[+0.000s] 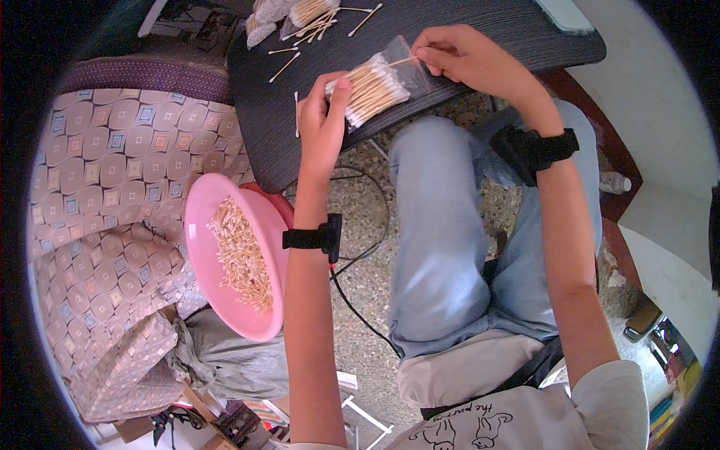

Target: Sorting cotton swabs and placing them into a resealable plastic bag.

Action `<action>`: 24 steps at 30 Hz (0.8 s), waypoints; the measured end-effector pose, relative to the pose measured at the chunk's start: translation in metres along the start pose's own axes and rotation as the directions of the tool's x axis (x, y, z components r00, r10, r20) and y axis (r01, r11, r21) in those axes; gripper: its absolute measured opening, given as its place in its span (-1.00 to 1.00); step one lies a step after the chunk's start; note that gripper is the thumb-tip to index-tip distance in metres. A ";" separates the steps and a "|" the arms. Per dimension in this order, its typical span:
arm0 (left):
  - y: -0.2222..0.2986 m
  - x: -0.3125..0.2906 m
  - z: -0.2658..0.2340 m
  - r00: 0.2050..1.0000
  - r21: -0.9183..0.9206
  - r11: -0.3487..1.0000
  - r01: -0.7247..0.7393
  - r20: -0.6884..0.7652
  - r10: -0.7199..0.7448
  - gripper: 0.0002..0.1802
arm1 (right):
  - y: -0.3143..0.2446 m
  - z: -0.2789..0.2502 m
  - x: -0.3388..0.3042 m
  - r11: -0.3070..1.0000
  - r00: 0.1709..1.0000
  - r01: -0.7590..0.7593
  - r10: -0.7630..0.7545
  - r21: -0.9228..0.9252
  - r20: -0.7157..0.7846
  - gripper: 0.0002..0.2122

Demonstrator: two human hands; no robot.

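My left hand (326,120) is closed around the near left side of a small clear plastic bag (417,78), its thumb lying over the top. Inside the bag a packed row of cotton swabs (371,91) lies side by side, white tips at both ends. At the bag's far right end, my right hand (465,60) pinches a single cotton swab (403,61) between thumb and fingertips, with the swab's other end at the bag's mouth. The bag is over the near edge of the dark table (525,37).
Loose cotton swabs (285,67) are scattered on the table, beside filled bags (309,10) at the back. A pink basin (196,259) of many swabs stands on the left, by a patterned cloth-covered seat (142,135). A black cable (352,304) crosses the floor.
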State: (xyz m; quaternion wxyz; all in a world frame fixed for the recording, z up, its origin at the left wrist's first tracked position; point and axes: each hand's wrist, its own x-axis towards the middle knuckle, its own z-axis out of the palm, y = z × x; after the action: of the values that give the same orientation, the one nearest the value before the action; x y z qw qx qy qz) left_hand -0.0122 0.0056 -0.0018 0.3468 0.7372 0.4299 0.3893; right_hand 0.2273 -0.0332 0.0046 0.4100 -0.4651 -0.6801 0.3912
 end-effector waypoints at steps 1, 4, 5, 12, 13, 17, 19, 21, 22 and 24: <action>0.001 0.000 0.000 1.000 0.017 1.000 0.001 0.004 -0.001 -0.68 | 0.002 0.001 0.001 1.000 1.000 0.019 -0.019 -0.007 -0.011 -0.84; 0.001 0.001 0.001 1.000 -0.014 1.000 -0.025 0.008 0.025 -0.69 | 0.001 0.003 0.002 0.998 0.997 0.062 -0.062 -0.004 -0.041 -0.85; 0.000 0.001 0.001 1.000 -0.019 0.999 -0.026 0.008 0.026 -0.69 | -0.003 0.005 0.003 0.997 0.996 0.074 -0.074 0.001 -0.049 -0.85; 0.000 0.000 0.000 1.000 0.002 1.000 -0.026 0.000 0.026 -0.69 | -0.017 0.017 0.006 0.987 0.988 0.097 -0.080 0.129 -0.131 -0.87; 0.001 -0.001 -0.001 1.000 0.026 0.999 -0.023 0.002 0.023 -0.69 | -0.018 0.018 0.007 0.989 0.989 0.089 -0.073 0.121 -0.132 -0.87; 0.004 0.000 0.000 1.000 0.025 0.999 -0.030 -0.003 0.031 -0.68 | -0.020 0.025 0.010 0.983 0.976 0.115 -0.086 0.140 -0.202 -0.86; 0.006 -0.001 0.002 0.999 -0.005 0.999 -0.041 -0.015 0.040 -0.66 | -0.019 0.030 0.010 0.989 0.956 0.143 -0.126 0.044 -0.264 -0.85; 0.001 0.000 0.001 0.999 0.011 0.999 -0.033 -0.011 0.033 -0.66 | -0.019 0.031 0.011 0.991 0.947 0.136 -0.127 0.011 -0.295 -0.84; 0.000 0.000 0.000 1.000 0.019 0.999 -0.030 -0.008 0.030 -0.66 | -0.019 0.030 0.010 0.993 0.949 0.117 -0.104 0.024 -0.297 -0.84; 0.000 0.000 0.000 1.000 0.012 1.000 -0.019 -0.012 0.019 -0.66 | -0.018 0.028 0.007 0.996 0.942 0.084 -0.072 0.024 -0.327 -0.83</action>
State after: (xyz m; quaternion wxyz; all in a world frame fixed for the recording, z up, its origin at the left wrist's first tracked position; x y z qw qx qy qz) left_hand -0.0120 0.0056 -0.0016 0.3360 0.7408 0.4274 0.3946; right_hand 0.1944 -0.0353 0.0124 0.5404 -0.4884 -0.6135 0.3051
